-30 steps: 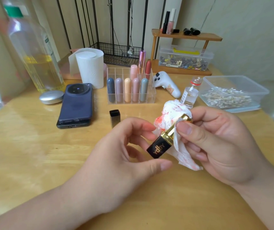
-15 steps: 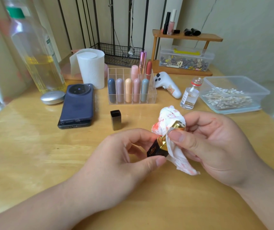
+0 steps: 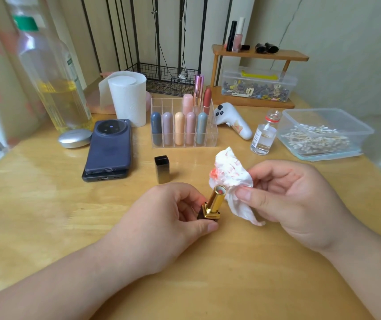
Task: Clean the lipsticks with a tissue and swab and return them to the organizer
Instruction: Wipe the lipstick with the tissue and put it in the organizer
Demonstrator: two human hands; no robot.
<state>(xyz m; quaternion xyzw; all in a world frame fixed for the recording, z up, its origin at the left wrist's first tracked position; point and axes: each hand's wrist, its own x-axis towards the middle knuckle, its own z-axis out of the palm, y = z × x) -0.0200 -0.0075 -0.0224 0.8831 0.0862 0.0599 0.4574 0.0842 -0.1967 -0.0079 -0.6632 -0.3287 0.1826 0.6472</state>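
While the left hand (image 3: pixel 168 218) pinches the gold lipstick (image 3: pixel 216 200) by its base above the table (image 3: pixel 46 215), the right hand (image 3: pixel 295 199) grips the stained tissue (image 3: pixel 228 172) beside its mouth. Wipe with a clean fold (much is smeared).

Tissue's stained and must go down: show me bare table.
Bare wood: left of the left hand, this side of the phones; also between the swab box and the right hand. Crowded: the back row around the organizer.

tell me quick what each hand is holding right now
left hand: fingers grip the gold lipstick at its base, uncapped.
right hand: fingers pinch the red-stained tissue.
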